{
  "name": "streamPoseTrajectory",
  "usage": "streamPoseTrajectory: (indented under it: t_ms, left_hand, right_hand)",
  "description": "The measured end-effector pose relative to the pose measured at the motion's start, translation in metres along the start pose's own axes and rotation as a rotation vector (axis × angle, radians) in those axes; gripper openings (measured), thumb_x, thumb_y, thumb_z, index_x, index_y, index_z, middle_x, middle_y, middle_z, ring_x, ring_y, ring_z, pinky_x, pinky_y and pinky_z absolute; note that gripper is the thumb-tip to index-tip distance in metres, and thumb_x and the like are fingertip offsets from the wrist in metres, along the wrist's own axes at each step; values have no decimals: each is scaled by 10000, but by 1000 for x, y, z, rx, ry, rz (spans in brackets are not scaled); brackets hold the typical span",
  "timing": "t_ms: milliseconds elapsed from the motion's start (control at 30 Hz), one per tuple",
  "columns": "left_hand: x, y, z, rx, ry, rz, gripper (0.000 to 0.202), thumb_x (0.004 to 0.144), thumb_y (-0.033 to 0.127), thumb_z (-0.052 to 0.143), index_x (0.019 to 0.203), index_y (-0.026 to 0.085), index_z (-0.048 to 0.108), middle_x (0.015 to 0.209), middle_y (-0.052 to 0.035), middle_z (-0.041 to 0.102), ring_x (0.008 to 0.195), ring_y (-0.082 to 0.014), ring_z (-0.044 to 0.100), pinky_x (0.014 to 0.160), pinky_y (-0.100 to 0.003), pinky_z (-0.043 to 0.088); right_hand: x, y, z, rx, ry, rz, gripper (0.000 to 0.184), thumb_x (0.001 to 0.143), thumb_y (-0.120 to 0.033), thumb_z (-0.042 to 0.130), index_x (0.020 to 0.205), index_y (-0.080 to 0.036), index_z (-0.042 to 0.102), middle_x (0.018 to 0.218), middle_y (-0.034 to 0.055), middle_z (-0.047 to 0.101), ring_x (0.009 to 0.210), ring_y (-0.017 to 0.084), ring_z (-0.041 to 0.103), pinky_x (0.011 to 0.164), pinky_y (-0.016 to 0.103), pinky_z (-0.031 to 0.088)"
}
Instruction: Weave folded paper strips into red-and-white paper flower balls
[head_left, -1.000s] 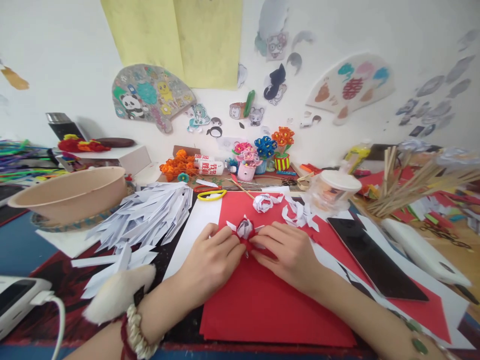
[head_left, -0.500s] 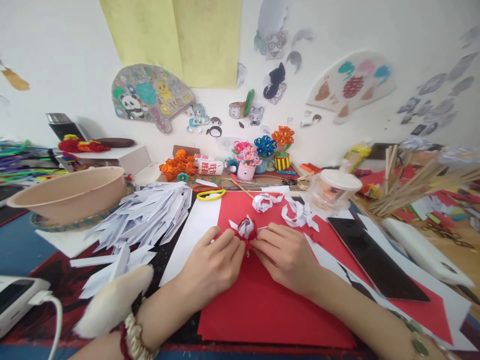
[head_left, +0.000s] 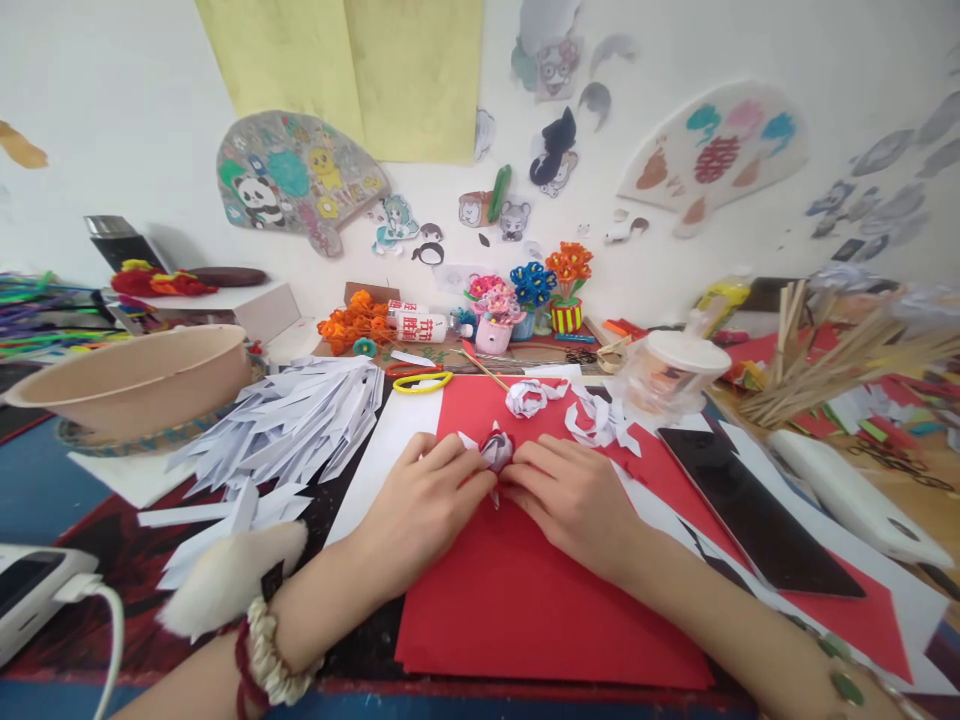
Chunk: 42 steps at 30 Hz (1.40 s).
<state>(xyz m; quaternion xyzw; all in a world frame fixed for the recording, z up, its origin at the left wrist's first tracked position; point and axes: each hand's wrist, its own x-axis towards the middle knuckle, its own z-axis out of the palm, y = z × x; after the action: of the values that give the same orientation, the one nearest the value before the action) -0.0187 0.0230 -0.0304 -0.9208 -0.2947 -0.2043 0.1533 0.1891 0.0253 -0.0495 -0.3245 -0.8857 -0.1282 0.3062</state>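
On the red sheet [head_left: 555, 620], near its twelve o'clock, both hands, left [head_left: 427, 500] at eight o'clock and right [head_left: 577, 500] at four, pinch a paper flower [head_left: 496, 452]. Fingertips have just closed in, hiding more red, so I'd judge the handiwork unfinished. The bloom looks tightly furled, whitish-grey, with pale tips poking out.

The left hand [head_left: 431, 495] and right hand [head_left: 566, 495] partly hide the paper flower [head_left: 496, 452], and the picture's left edge crops the cabled white device [head_left: 52, 592].
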Motion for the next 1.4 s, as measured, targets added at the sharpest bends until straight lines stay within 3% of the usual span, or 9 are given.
streamPoseTrajectory:
  t_ms: [300,500,700,1067,1133,1233,1300,1400]
  left_hand:
    - [2,3,4,1,69,-35,145,967,180,523,887,220,637,980,-10,662,833,-181,485,766,-364,315]
    - [4,8,-1,-53,175,-97,183,997,251,491,911,227,651,953,-5,682,839,-182,488,771,-361,305]
    - [4,6,-2,-145,255,-114,124,976,252,554,910,257,659,939,22,697,824,-166,498,760,-350,294]
    - [7,13,-5,-243,194,-171,116,981,182,501,939,208,606,962,-1,670,862,-174,492,766,-342,301]
    - [9,15,-6,-204,213,-218,105,976,180,502,940,207,597,960,-3,664,858,-181,490,754,-341,299]
    - [9,17,-6,-130,280,-307,103,967,186,505,920,212,593,933,-10,659,836,-195,484,727,-345,288]
    - [9,18,-6,-111,309,-341,106,961,190,511,903,218,595,907,-9,658,824,-200,483,721,-348,285]
    - [9,19,-6,-147,312,-334,103,951,179,517,911,222,601,904,-11,658,825,-199,487,719,-351,288]
  right_hand:
    - [-1,6,3,132,101,56,363,931,-18,376,839,-185,685,822,52,650,729,158,563,624,276,424]
    - [2,7,0,274,120,171,327,920,-39,407,858,-203,683,817,39,587,690,137,558,599,249,445]
    - [3,6,-2,339,120,147,327,900,-23,403,863,-197,678,808,36,576,688,137,562,598,246,458]
    - [9,4,-7,577,96,168,358,804,69,367,836,-197,604,853,22,532,720,123,546,593,214,480]
    - [11,2,-11,557,116,198,288,853,29,428,859,-198,606,875,29,554,769,136,567,649,236,494]
    - [12,-1,-17,467,275,260,50,913,-148,588,894,-193,600,869,34,600,789,157,577,697,269,482]
    - [11,-4,-19,386,378,265,137,879,-273,684,837,-191,583,770,12,593,716,156,557,652,271,452]
    - [9,-8,-17,255,353,215,202,861,-322,710,785,-186,581,701,0,597,661,155,538,611,274,408]
